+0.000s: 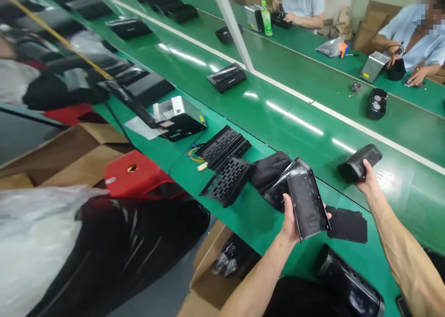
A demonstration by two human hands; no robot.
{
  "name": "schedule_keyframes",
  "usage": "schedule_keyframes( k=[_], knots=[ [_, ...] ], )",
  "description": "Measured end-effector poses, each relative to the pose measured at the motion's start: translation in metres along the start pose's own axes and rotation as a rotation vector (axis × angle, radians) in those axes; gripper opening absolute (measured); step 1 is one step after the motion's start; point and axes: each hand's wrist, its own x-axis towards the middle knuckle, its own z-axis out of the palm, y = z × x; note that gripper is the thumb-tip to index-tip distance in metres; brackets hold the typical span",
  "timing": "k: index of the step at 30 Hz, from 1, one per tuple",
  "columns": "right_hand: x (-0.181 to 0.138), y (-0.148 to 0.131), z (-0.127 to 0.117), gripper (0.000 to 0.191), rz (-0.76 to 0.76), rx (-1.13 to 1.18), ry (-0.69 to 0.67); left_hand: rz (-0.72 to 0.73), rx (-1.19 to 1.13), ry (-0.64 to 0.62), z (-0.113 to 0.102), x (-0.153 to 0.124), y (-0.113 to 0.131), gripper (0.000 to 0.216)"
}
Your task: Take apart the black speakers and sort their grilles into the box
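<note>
My left hand is closed around a black plastic speaker panel, its hollow side facing me and a small mesh patch near its top. Farther right, over the green belt, my right hand grips a rounded black speaker housing. Just behind the panel lie another black shell and a dark cloth-like piece. A flat black sheet rests to the right of my left hand. Nearer to me is a glossy black housing.
Perforated black grilles lie left of my hands, near a boxy device. More speakers sit along the belt. Below the bench edge are a cardboard box and a black bag. Two people work across the belt.
</note>
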Motion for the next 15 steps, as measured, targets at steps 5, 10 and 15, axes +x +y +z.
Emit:
schedule_keyframes(
  k=[5, 10, 15],
  knots=[
    [-0.054, -0.058, -0.089, 0.049, -0.349, 0.03, -0.275, -0.022, -0.009, -0.105, 0.012, -0.001, 0.0, 0.103],
    [-0.137, -0.055, -0.147, 0.089, -0.402, 0.078, -0.51, -0.047, 0.054, -0.164, 0.035, 0.002, -0.009, 0.109],
    [-0.196, -0.016, -0.15, 0.096, -0.378, -0.158, -0.534, -0.105, 0.066, -0.166, 0.042, 0.007, -0.032, 0.104]
  ],
)
